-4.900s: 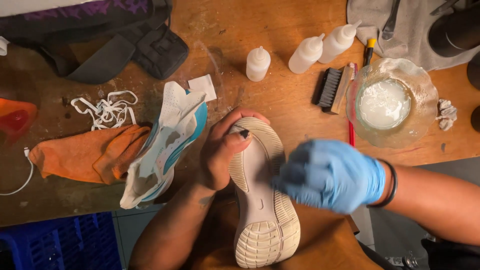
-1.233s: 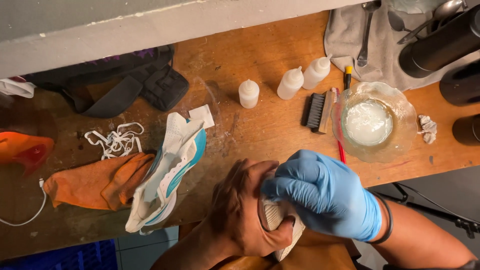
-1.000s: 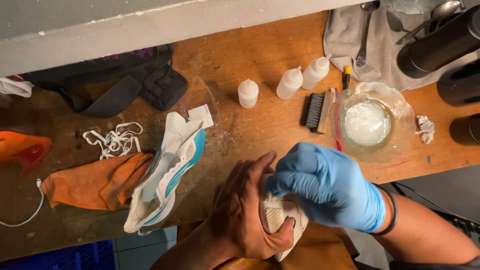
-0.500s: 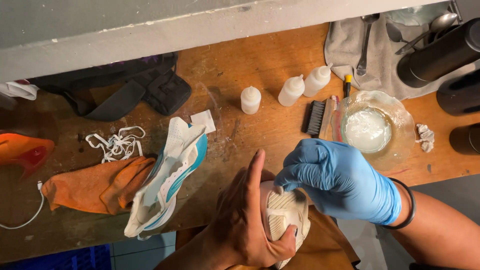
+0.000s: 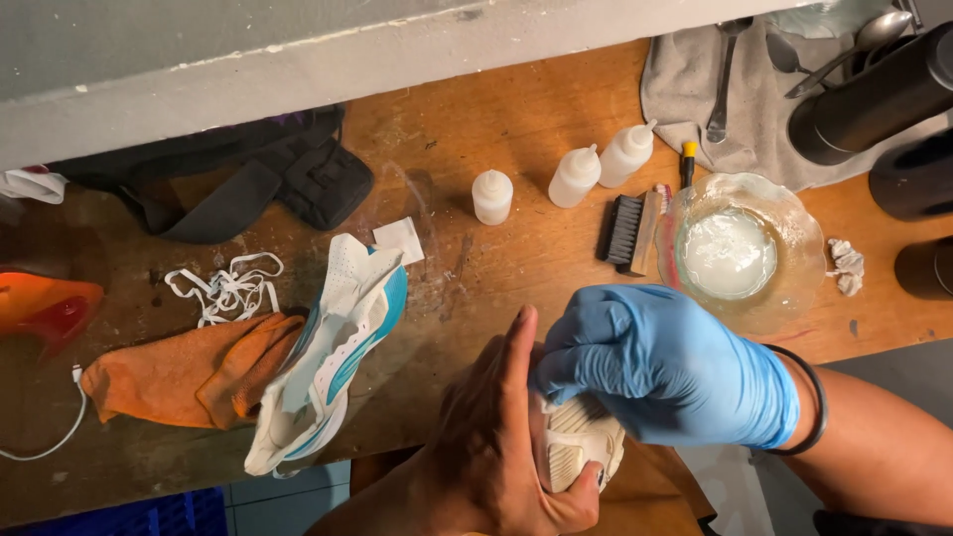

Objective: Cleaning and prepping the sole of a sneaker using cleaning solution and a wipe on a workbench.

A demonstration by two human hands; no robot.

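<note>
Sole-up shoe (image 5: pixel 581 447): this is your landmark, lying nearest you, past the near edge of the surface (image 5: pixel 516 248). Only its pale ribbed sole end shows between your two hands; the rest is hidden beneath them, so you cannot read its full long axis, though the visible part runs roughly from you toward the surface.

Your bare left hand (image 5: pixel 496 447) cups the shoe from its left side, fingers wrapped under and around the sole, thumb hooked at the lower edge, index finger extended straight along the shoe toward the surface. Your gloved right hand (image 5: pixel 665 367) lies directly on top of the shoe from its right, fingers curled closed and pressed down on the sole. Whether they pinch a small cloth or tool you cannot tell. Both hands touch the shoe; neither is nearer.

Left of the shoe, on the surface, lies the second shoe (image 5: pixel 333 357), white and teal, tilted on its side, overlapping an orange cloth (image 5: pixel 189 377). Beyond and right of the held shoe stands a glass bowl (image 5: pixel 784 213) of white paste, with a black brush (image 5: pixel 628 226) just beside it. Farther back stand three small white bottles (image 5: pixel 576 177).
</note>
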